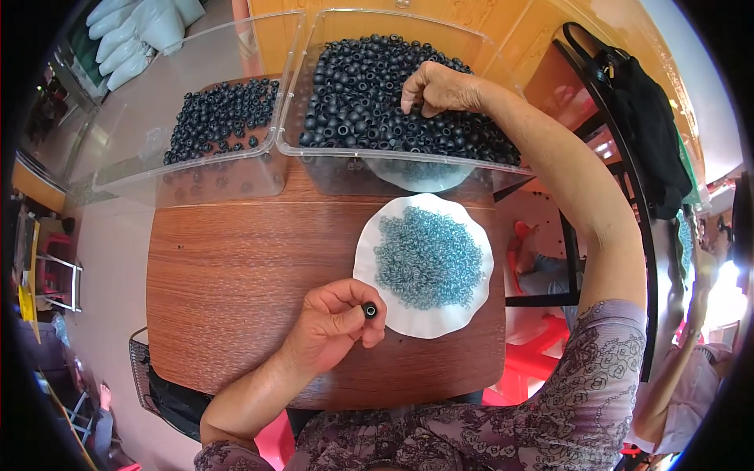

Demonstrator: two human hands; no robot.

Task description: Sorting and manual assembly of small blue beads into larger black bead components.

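Between the thumb and fingers of my left hand is a small round black piece with a pale-rimmed hole, held over the front of the table. My right hand reaches into a large clear plastic bin heaped with similar black hollow pieces. Its fingers are curled down among them, and whatever they grip is hidden. A white scalloped plate, piled with tiny clear teal rings, lies just right of my left hand.
A second clear bin at the far left holds fewer finished-looking black pieces. Both bins stand at the back of the brown wooden table. A black bag hangs at the right. Another person sits at the right edge.
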